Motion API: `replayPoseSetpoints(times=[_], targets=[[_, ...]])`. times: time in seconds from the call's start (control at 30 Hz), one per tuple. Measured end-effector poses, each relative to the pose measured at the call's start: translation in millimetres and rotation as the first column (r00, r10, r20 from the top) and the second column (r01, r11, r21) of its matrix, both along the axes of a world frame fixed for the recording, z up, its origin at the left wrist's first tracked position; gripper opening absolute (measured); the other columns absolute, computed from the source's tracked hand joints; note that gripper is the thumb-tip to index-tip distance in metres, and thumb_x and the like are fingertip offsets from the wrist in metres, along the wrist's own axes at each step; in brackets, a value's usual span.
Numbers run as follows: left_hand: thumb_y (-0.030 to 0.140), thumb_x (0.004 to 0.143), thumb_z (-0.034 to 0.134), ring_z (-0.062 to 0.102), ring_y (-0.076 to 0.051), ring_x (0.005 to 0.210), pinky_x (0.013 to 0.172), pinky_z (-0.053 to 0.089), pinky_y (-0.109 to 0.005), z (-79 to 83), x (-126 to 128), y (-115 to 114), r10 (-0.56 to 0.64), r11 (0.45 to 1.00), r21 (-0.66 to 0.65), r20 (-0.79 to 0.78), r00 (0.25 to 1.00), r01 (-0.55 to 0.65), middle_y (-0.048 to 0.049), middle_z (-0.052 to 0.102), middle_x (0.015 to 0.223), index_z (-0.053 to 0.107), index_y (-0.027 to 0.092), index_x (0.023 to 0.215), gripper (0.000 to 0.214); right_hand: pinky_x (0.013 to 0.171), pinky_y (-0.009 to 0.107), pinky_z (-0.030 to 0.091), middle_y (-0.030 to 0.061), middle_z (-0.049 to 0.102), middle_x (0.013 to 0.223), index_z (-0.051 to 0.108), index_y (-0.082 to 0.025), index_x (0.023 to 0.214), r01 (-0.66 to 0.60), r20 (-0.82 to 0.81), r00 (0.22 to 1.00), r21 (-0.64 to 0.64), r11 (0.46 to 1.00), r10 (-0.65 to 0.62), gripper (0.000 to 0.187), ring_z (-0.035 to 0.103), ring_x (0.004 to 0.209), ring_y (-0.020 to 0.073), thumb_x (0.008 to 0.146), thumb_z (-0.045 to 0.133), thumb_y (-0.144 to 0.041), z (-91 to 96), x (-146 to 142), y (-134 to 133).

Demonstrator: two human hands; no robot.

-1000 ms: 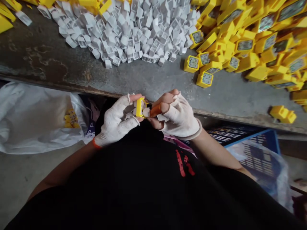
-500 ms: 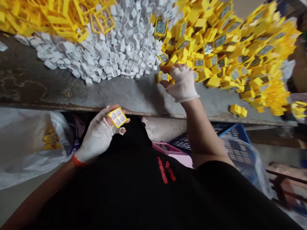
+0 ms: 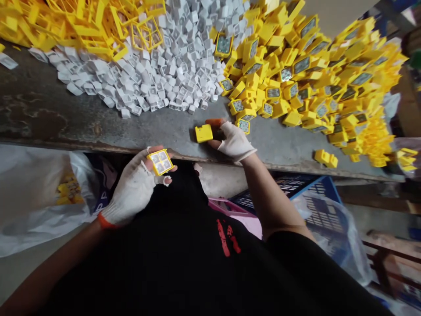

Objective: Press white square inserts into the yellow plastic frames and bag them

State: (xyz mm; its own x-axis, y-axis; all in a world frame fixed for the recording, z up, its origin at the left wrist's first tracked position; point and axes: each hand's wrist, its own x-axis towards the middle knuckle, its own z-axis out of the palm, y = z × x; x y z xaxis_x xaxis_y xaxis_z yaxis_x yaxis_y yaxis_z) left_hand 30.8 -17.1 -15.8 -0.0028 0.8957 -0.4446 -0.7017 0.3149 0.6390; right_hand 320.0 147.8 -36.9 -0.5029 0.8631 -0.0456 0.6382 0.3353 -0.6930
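Note:
My left hand [image 3: 134, 188], in a white fingerless glove, holds a small yellow frame filled with white caps [image 3: 160, 161] near my chest, below the table edge. My right hand [image 3: 232, 139], also gloved, with an orange finger cover, grips a yellow block [image 3: 204, 133] just above the grey table [image 3: 66, 118]. Behind it lies a heap of white caps [image 3: 171, 74] and a big pile of yellow blocks [image 3: 305, 74]. Empty yellow frames [image 3: 98, 26] are stacked at the far left.
A white plastic bag [image 3: 36, 193] with yellow pieces hangs at the left under the table. A blue crate [image 3: 315, 193] lined with plastic and a pink bin [image 3: 230, 206] stand at the right. Two yellow blocks [image 3: 325, 158] lie apart near the table's front edge.
A second ago both hands worked together on the frame. My right hand reached to the yellow pile, took a block, and has now drawn back toward me. The left hand stayed put.

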Motion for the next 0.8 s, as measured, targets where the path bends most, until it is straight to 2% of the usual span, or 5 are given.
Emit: replayPoseSetpoints(times=[0.17, 0.33, 0.5, 0.6, 0.8], targets=[[0.048, 0.079, 0.107, 0.083, -0.024, 0.080, 0.056, 0.061, -0.027, -4.0, 2, 0, 0.019, 0.999, -0.032, -0.043, 0.999, -0.020, -0.0087, 0.090, 0.108, 0.085, 0.021, 0.110, 0.046, 0.118, 0.066, 0.064, 0.0207, 0.083, 0.147, 0.072, -0.018, 0.157, 0.057, 0.380, 0.913, 0.244, 0.968, -0.149, 0.059, 0.081, 0.132, 0.0405, 0.098, 0.069, -0.023, 12.6, 3, -4], [0.047, 0.080, 0.103, 0.081, -0.023, 0.081, 0.054, 0.059, -0.025, -2.3, 5, -2, 0.037, 0.999, -0.028, -0.122, 0.992, -0.041, -0.0095, 0.088, 0.108, 0.084, 0.019, 0.113, 0.048, 0.117, 0.082, 0.055, 0.0225, 0.087, 0.125, 0.081, -0.016, 0.137, -0.030, 0.473, 0.864, 0.394, 0.919, -0.175, 0.048, 0.082, 0.124, 0.0489, 0.107, 0.078, -0.052, 18.0, -24, -3], [0.050, 0.092, 0.093, 0.081, -0.023, 0.080, 0.054, 0.058, -0.026, -2.2, 7, -7, -0.002, 1.000, 0.008, -0.048, 0.999, 0.003, -0.0111, 0.087, 0.111, 0.083, 0.019, 0.118, 0.041, 0.111, 0.063, 0.067, 0.0179, 0.088, 0.133, 0.079, -0.022, 0.150, -0.245, 0.188, 0.966, 0.437, 0.865, 0.179, 0.067, 0.084, 0.122, 0.0388, 0.106, 0.080, -0.072, 37.4, -48, -27], [0.049, 0.099, 0.089, 0.085, -0.028, 0.095, 0.055, 0.060, -0.026, -1.1, 7, -9, -0.031, 0.999, 0.020, 0.002, 1.000, 0.031, -0.0140, 0.088, 0.122, 0.083, 0.020, 0.116, 0.034, 0.107, 0.047, 0.072, 0.0090, 0.087, 0.141, 0.072, -0.031, 0.161, -0.383, -0.042, 0.882, 0.518, 0.765, 0.470, 0.062, 0.085, 0.123, 0.0274, 0.111, 0.078, -0.067, 52.1, -59, -45], [0.052, 0.092, 0.101, 0.087, -0.033, 0.115, 0.060, 0.066, -0.025, 0.3, 6, -11, -0.022, 0.997, 0.080, 0.047, 0.999, 0.018, -0.0123, 0.089, 0.128, 0.083, 0.021, 0.111, 0.041, 0.112, 0.049, 0.073, 0.0077, 0.085, 0.145, 0.072, -0.037, 0.163, -0.444, -0.036, 0.850, 0.485, 0.753, 0.525, 0.056, 0.084, 0.126, 0.0298, 0.112, 0.080, -0.057, 54.2, -74, -57]])
